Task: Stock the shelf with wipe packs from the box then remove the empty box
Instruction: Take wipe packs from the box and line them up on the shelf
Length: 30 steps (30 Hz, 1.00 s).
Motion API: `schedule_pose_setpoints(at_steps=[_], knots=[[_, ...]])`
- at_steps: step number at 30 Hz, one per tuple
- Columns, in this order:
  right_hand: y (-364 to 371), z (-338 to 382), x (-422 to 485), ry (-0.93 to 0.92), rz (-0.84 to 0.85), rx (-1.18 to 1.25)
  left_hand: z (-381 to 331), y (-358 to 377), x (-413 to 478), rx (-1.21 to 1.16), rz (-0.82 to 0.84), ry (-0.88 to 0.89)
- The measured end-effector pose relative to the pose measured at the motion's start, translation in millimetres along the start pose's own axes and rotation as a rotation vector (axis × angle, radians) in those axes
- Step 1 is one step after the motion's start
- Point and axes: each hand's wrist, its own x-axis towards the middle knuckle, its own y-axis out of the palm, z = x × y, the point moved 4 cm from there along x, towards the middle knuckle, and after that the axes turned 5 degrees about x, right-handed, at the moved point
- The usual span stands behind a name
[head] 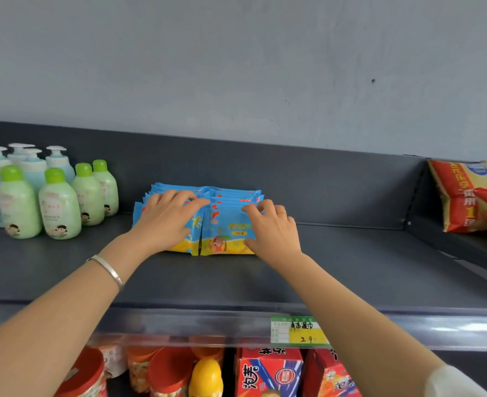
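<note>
Two side-by-side rows of blue and yellow wipe packs [222, 227] stand on the dark grey top shelf [336, 267], leaning back toward the wall. My left hand [166, 214] lies spread over the left row, its fingers reaching across the tops of the packs. My right hand [271, 227] is at the right row, fingertips curled on the top edge of the front pack and the thumb against its lower right side. No box is in view.
Green-capped bottles [59, 204] and pump bottles [56, 161] stand at the shelf's left. Red and yellow snack bags [465, 196] lie on the adjoining shelf at right. A price tag [298, 330] hangs on the front rail. Jars and red boxes [268, 373] fill the shelf below.
</note>
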Motion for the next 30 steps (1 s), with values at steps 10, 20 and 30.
schedule_pose_setpoints(at_steps=[10, 20, 30], knots=[[-39, -63, -60, 0.086, -0.032, 0.178, -118, -45, -2, -0.189, -0.163, 0.150], [-96, -195, -184, 0.265, -0.066, 0.064, -301, -70, -1, -0.311, -0.214, 0.418], [-127, -287, -280, 0.363, -0.077, 0.027, -430, -86, -12, -0.388, -0.215, 0.551]])
